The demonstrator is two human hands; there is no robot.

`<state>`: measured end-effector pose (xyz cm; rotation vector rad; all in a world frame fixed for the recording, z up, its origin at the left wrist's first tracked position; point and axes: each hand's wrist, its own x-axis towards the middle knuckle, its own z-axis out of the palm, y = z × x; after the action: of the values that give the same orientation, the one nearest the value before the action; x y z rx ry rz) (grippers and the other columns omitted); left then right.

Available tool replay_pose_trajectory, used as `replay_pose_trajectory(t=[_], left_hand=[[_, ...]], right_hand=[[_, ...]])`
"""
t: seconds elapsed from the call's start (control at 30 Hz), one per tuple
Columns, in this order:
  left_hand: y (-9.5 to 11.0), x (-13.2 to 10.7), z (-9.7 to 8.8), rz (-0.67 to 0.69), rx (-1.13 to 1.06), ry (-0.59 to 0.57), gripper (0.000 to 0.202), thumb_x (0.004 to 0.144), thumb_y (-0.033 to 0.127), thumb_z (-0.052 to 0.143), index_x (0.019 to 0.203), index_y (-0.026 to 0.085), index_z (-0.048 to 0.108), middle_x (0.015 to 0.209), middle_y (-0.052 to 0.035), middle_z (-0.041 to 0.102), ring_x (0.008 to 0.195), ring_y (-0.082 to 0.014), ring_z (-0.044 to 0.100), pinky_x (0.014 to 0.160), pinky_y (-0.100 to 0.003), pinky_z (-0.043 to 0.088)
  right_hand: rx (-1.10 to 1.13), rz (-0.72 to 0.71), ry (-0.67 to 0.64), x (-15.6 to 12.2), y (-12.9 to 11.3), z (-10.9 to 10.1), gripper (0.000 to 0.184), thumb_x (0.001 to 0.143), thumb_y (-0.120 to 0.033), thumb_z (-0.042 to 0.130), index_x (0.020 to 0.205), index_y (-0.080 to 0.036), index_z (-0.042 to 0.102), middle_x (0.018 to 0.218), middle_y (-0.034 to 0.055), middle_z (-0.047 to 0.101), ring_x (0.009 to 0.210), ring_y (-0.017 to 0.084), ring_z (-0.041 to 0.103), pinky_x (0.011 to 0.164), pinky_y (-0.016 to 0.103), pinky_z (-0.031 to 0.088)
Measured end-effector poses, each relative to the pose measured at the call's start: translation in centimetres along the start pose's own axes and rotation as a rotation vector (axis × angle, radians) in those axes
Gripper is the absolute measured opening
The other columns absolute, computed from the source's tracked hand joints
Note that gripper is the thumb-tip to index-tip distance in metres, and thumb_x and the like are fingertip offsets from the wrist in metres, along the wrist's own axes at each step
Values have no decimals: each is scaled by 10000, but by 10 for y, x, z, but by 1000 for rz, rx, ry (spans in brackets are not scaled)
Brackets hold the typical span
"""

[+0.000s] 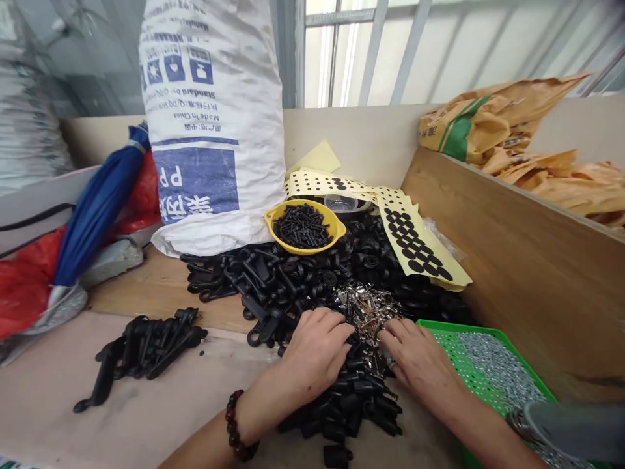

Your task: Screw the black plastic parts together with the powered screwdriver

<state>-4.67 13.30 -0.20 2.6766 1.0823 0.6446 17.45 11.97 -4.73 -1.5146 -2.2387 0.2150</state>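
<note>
My left hand (317, 348), with a beaded bracelet (236, 426) on the wrist, is closed at the left side of a heap of small shiny metal pieces (368, 306). Its fingers curl downward, and whatever they hold is hidden. On the heap's right side, my right hand (417, 358) has its fingers bent together at the metal pieces; what lies between the fingertips cannot be made out. Below and between both hands lie short black plastic cylinders (361, 404). Beyond them spreads a large pile of black plastic parts (273, 280), some with ringed ends.
A yellow bowl (336, 226) holds black screw-like pieces. At right stands a green tray (439, 335) of small silvery parts beside a wooden partition (517, 267). Sticker sheets (461, 277), a white sack (215, 117), a blue umbrella (97, 208) and assembled black parts (146, 345) lie around.
</note>
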Motion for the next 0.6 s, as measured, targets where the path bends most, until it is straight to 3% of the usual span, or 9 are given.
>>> replay_pose_trajectory(t=[0.13, 0.27, 0.4, 0.47, 0.6], left_hand=[[4, 18, 5, -11, -113, -50, 184, 865, 140, 547, 1035, 161, 615, 1074, -86, 658, 1022, -233, 569, 913, -375, 452], [9, 37, 11, -81, -281, -90, 199, 839, 156, 593, 1036, 161, 624, 1054, -82, 675, 1008, -228, 598, 911, -339, 455], [16, 45, 14, -124, -337, -100, 144, 847, 118, 556, 931, 150, 668, 892, -60, 707, 836, -190, 644, 778, -255, 475], [18, 43, 13, -116, -335, -100, 165, 863, 114, 527, 904, 150, 682, 833, -46, 709, 762, -168, 639, 729, -226, 463], [15, 36, 11, -154, -422, -112, 239, 864, 95, 473, 865, 158, 703, 732, -9, 685, 664, -132, 599, 650, -187, 420]], right_hand=[[354, 141, 53, 2, 0, -12, 237, 620, -101, 430, 788, -202, 563, 825, 63, 597, 808, 238, 522, 721, 360, 398], [734, 309, 48, 4, -8, -24, 185, 790, -292, 447, 870, -195, 583, 800, 52, 653, 749, 225, 623, 649, 322, 496], [943, 407, 84, 3, -16, -26, 242, 790, -399, 521, 837, -174, 597, 809, 79, 678, 763, 234, 647, 696, 339, 521], [914, 348, 114, 1, -16, -25, 190, 764, -337, 523, 837, -183, 608, 777, 52, 666, 727, 209, 625, 661, 298, 499], [608, 87, 113, -1, -16, -26, 211, 765, -175, 412, 862, -231, 590, 765, -14, 643, 680, 153, 594, 618, 234, 444]])
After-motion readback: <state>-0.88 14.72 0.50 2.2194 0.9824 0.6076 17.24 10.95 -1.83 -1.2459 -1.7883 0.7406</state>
